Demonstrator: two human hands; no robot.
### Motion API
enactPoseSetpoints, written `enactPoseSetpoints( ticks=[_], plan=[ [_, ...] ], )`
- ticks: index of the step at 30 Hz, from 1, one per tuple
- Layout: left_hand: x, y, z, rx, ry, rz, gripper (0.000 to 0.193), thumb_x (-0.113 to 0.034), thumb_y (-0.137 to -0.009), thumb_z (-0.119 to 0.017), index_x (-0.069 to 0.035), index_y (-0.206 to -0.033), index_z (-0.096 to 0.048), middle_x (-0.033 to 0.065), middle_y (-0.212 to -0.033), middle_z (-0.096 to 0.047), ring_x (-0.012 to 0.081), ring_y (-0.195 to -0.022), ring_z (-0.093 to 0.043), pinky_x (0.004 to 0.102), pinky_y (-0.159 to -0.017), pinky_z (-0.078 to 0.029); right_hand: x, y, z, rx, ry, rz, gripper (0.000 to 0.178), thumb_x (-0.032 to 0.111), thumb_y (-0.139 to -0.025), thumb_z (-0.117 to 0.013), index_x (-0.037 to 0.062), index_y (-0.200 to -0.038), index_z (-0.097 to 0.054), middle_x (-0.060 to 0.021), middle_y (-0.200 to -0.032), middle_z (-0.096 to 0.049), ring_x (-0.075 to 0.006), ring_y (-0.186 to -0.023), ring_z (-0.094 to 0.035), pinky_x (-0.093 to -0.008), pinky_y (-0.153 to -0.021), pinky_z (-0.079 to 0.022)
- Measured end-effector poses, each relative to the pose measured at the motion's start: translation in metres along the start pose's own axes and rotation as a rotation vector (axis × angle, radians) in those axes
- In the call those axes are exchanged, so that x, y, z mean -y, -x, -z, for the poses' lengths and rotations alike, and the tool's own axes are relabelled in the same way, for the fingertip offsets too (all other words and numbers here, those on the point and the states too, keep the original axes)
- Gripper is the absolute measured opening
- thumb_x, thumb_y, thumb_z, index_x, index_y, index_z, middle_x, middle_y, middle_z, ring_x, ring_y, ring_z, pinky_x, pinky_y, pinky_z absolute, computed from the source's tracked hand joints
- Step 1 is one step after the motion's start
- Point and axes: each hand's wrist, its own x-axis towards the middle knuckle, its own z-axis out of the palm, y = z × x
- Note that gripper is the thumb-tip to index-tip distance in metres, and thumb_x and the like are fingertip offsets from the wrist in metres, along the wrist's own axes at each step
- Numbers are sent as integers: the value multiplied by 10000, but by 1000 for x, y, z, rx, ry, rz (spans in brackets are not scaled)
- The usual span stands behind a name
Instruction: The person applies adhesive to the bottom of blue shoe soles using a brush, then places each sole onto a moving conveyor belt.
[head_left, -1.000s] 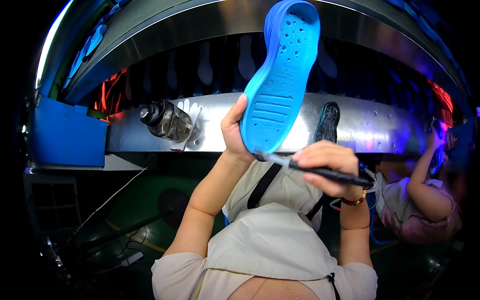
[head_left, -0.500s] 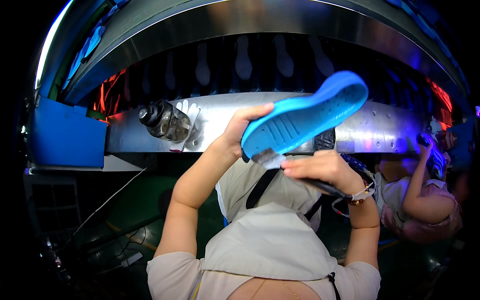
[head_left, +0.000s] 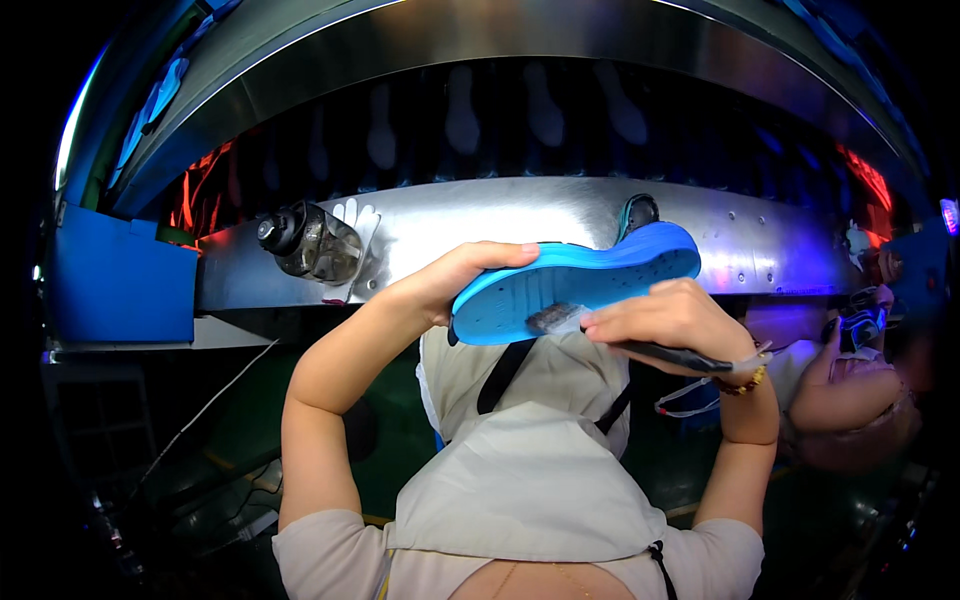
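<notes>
A blue shoe sole [head_left: 645, 262] is held up in front of me, tilted with its hollow, ribbed inner side toward me. My left hand [head_left: 462, 278] grips it at the left end, thumb along the upper edge. In my right hand [head_left: 672, 318] is a brush [head_left: 680, 357] with a black handle and a pale wrapped neck. Its dark bristles lie against the inside of the sole near the middle. Just behind the sole, a dark shoe piece with a teal edge [head_left: 640, 212] rests on the metal ledge [head_left: 440, 212].
A dirty clear bottle with a black cap [head_left: 318, 245] lies on the ledge at the left, next to a white glove [head_left: 362, 235]. Beyond the ledge runs a dark channel with several pale soles [head_left: 462, 112]. At the right sits a co-worker [head_left: 850, 395] holding something blue.
The sole has turned flatter and dropped slightly. The brush has moved from the sole's left tip to its inside middle. More of the dark shoe piece behind shows.
</notes>
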Motion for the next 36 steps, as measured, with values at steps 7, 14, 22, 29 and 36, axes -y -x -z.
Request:
enactPoseSetpoints(
  ticks=[7,14,22,29,36],
  plan=[
    [5,3,6,-112,-106,35,600,-414,-780,-554,63,-1139,-493,224,-1025,-551,239,-858,-585,292,-718,-481,-6,4,2,140,27,33,199,48,-728,-605,89,-920,-637,-58,-962,-637,-204,-833,-627,-293,-712,-492],
    [11,0,9,-168,-76,12,575,-391,-792,-542,61,-1145,-491,229,-1075,-530,251,-924,-566,314,-754,-475,-32,13,0,-6,-164,-99,231,106,-732,-645,15,-942,-620,-134,-940,-632,-236,-826,-628,-296,-718,-494],
    [42,-33,15,11,459,-170,561,-359,-827,-476,-12,-1255,-368,201,-1169,-479,323,-1015,-525,476,-827,-459,-46,-2,-28,-408,-630,-370,174,57,-772,-582,3,-927,-639,-62,-780,-637,-49,-501,-504,-172,-455,-402],
    [53,-30,22,31,483,-212,566,-336,-816,-499,-10,-1258,-366,212,-1181,-464,334,-1015,-526,499,-831,-449,-81,-10,-58,-1165,-392,-473,175,56,-807,-562,-3,-964,-612,-74,-905,-636,-26,-508,-476,-159,-434,-369],
    [-1,39,38,-115,455,-688,601,-367,-839,-351,50,-1271,-317,252,-1193,-452,412,-998,-519,554,-795,-446,-47,25,-70,-848,-964,-20,260,172,-815,-553,-68,-917,-557,-229,-941,-602,-69,-401,-443,-171,-389,-367]
  ],
)
